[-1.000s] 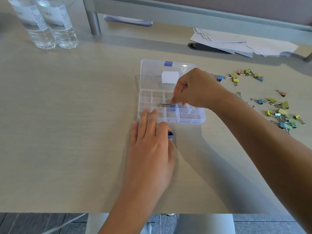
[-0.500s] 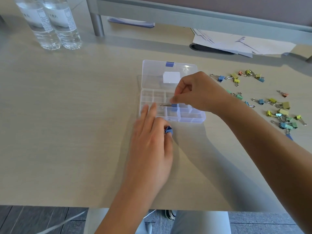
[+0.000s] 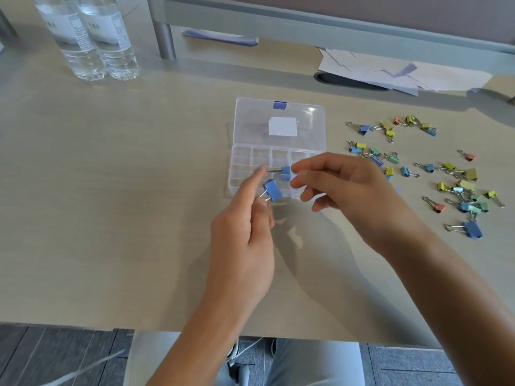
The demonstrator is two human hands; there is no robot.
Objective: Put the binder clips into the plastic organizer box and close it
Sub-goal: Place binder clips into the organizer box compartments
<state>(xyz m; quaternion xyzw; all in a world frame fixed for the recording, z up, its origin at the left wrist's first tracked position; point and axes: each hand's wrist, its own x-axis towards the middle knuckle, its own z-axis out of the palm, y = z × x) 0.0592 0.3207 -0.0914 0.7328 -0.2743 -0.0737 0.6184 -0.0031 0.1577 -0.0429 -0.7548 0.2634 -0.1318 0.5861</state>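
- The plastic organizer box (image 3: 279,151) lies open in the middle of the desk (image 3: 111,190), its clear lid (image 3: 280,121) folded flat on the far side with a blue latch (image 3: 280,105) at the far edge and a white label (image 3: 282,126) on it.
- The left hand (image 3: 242,238) hovers over the near left part of the box, forefinger stretched out; its grip pinches the wire handles of a blue binder clip (image 3: 272,190) between thumb and another finger.
- A second blue clip (image 3: 285,173) shows over the middle row of compartments, just left of the right hand's fingertips (image 3: 296,181); I cannot tell whether it lies in a compartment or is touched.
- The right hand (image 3: 351,188) is above the box's right part, fingers loosely curled, its grip holding nothing I can see.
- Loose binder clips (image 3: 457,185), yellow, green, blue and pink, lie scattered on the desk right of the box.
- Two water bottles (image 3: 92,40) stand at the far left; papers (image 3: 404,73) lie at the far right.
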